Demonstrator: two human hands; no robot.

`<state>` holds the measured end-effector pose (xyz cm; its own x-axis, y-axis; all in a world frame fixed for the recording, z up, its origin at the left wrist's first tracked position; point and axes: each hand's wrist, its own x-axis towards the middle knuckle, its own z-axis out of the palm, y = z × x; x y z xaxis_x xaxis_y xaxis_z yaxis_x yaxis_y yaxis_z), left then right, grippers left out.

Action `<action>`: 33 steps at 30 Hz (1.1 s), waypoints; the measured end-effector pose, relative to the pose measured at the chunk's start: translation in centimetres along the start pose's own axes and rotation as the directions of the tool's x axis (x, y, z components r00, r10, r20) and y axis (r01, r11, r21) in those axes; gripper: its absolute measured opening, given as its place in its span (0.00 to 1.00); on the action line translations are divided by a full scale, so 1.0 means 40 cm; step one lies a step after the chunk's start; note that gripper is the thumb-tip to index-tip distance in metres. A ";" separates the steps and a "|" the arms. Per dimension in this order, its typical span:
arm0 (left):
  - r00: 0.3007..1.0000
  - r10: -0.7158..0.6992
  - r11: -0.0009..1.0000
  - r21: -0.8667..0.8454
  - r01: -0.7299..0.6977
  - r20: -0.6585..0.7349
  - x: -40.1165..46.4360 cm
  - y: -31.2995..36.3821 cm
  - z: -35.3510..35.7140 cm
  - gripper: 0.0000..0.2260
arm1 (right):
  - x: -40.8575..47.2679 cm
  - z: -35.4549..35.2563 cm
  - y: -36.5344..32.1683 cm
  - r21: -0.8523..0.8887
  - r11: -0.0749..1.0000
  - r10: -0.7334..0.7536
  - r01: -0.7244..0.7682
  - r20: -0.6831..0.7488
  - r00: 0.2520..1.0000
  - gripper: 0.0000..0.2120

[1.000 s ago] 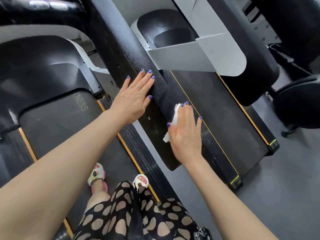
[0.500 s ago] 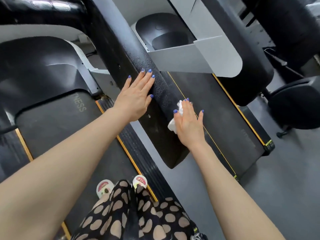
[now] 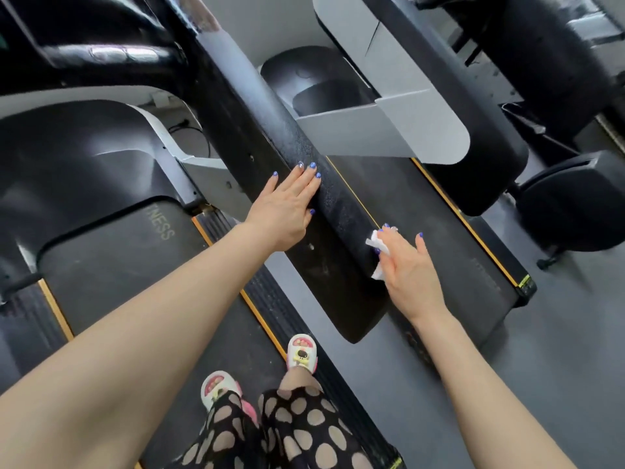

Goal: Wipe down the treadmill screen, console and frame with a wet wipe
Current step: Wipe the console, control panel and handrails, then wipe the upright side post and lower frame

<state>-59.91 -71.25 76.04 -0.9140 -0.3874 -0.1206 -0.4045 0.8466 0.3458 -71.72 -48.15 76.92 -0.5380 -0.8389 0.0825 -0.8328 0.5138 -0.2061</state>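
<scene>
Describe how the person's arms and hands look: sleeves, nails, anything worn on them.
Both forearms are bare; no sleeves, watch or bracelet show. The left hand and right hand have short nails painted blue-violet on every visible finger. No ring is clearly visible, though a small pale glint near the right fingertips is too small to identify.

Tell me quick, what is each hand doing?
Left hand: open, fingers flat on the black handrail.
Right hand: presses the wet wipe against the handrail.
</scene>
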 end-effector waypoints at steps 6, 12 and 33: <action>0.951 -0.195 0.891 -0.449 0.069 -0.241 -0.058 -0.009 -0.028 0.22 | 0.164 -0.096 -0.109 0.089 0.990 -0.102 0.113 -0.120 0.988 0.13; 0.812 -0.511 0.585 -0.807 0.087 -0.283 -0.087 0.000 -0.039 0.19 | 0.366 -0.096 -0.249 0.092 0.963 -0.244 0.253 -0.093 0.965 0.09; 0.578 -0.802 0.145 -0.988 -0.053 -0.149 -0.071 -0.127 -0.076 0.25 | 0.614 0.000 -0.525 0.086 0.875 -0.482 0.476 0.065 0.874 0.05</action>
<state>-55.16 -75.57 77.44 -0.1992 -0.9575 -0.2088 0.0208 -0.2172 0.9759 -67.43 -79.55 83.26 -0.0602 -0.9924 0.1077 -0.9738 0.0347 -0.2249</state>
